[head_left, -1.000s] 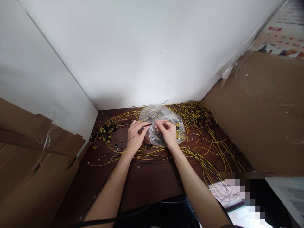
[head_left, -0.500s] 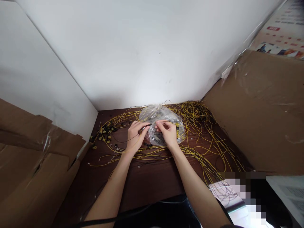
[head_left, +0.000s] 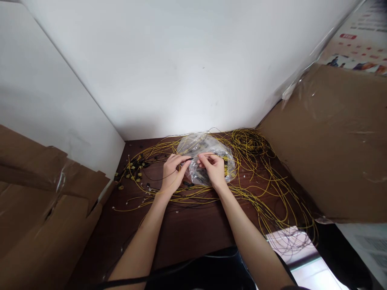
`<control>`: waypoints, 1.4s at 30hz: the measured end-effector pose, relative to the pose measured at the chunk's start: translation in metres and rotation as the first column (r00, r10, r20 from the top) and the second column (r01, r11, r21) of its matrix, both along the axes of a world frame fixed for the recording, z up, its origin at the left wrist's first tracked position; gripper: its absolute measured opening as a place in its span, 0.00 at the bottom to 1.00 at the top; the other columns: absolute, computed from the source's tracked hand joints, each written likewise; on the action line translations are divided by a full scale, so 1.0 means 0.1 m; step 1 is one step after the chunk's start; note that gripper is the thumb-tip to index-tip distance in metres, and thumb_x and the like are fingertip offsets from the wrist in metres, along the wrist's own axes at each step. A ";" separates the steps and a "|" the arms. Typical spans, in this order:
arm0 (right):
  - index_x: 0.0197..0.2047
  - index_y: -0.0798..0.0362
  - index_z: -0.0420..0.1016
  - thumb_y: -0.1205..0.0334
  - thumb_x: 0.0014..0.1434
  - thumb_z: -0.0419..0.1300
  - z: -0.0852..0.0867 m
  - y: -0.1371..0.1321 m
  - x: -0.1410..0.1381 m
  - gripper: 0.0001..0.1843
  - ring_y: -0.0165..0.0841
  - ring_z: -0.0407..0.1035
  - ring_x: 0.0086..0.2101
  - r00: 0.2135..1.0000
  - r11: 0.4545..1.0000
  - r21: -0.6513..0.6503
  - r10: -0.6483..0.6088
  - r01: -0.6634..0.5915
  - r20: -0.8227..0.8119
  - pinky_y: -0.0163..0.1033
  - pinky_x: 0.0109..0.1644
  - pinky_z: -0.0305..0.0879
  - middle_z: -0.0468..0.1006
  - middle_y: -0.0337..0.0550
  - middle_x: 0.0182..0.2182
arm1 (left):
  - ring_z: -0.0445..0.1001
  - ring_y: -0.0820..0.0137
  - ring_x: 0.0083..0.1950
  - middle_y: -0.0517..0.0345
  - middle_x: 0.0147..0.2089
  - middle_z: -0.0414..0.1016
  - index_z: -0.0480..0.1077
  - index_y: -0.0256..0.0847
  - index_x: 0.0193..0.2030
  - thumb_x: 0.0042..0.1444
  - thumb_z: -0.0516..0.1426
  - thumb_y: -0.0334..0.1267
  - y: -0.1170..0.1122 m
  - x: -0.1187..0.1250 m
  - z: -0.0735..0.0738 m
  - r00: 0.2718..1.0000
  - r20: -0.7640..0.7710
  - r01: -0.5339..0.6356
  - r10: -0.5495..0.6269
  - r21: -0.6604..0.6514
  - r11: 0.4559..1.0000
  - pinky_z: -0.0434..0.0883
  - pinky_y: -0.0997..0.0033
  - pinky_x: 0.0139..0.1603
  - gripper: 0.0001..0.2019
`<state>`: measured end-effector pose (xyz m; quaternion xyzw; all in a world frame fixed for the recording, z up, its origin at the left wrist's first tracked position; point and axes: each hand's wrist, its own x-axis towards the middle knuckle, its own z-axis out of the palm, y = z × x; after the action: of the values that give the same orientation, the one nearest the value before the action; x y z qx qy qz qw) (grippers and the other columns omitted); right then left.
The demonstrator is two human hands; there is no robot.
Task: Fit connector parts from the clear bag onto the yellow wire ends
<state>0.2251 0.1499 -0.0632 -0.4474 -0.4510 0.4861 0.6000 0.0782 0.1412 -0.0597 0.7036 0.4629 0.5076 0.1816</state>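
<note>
At frame centre, left hand (head_left: pixel 171 174) and right hand (head_left: pixel 213 168) remain unmoved, fingertips pinching a thin black-tipped yellow wire (head_left: pixel 193 158) over the crumpled clear plastic bag (head_left: pixel 202 150).

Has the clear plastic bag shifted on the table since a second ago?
No. The plastic bag lies in the same spot against the table's back edge, behind both hands.

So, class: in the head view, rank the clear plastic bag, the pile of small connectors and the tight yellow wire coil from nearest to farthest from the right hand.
1. Clear plastic bag: directly under the right hand.
2. Tight yellow wire coil: back right.
3. Pile of small connectors: far left, beyond the left hand.
</note>
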 end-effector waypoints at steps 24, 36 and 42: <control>0.31 0.57 0.73 0.48 0.47 0.64 0.00 -0.01 -0.01 0.18 0.28 0.66 0.21 0.999 1.000 -0.005 -0.010 0.010 0.036 0.34 0.26 0.64 0.75 0.40 0.20 | 0.71 0.69 0.37 0.56 0.35 0.77 0.75 0.42 0.37 0.55 0.57 0.38 0.00 0.01 -0.02 1.000 -0.001 0.009 -0.009 -0.015 1.000 0.69 0.67 0.41 0.07; 0.31 0.56 0.73 0.48 0.48 0.63 -0.02 0.00 0.00 0.18 0.28 0.66 0.21 0.998 1.000 0.002 -0.012 0.012 0.058 0.34 0.27 0.64 0.75 0.40 0.20 | 0.72 0.69 0.37 0.56 0.35 0.76 0.75 0.41 0.37 0.55 0.57 0.37 0.00 0.02 -0.02 1.000 0.002 0.027 -0.026 -0.016 1.000 0.69 0.68 0.42 0.07; 0.30 0.56 0.73 0.49 0.48 0.63 -0.02 0.00 0.00 0.17 0.27 0.66 0.20 0.999 1.000 0.010 -0.013 0.013 0.046 0.33 0.26 0.63 0.74 0.39 0.20 | 0.71 0.70 0.36 0.56 0.34 0.76 0.75 0.41 0.37 0.55 0.57 0.36 -0.01 0.02 0.00 0.999 0.010 0.035 -0.035 -0.011 0.999 0.68 0.69 0.41 0.06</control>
<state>0.2248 0.1499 -0.0647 -0.4586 -0.4641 0.4697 0.5947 0.0803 0.1402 -0.0601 0.7081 0.4524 0.5053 0.1965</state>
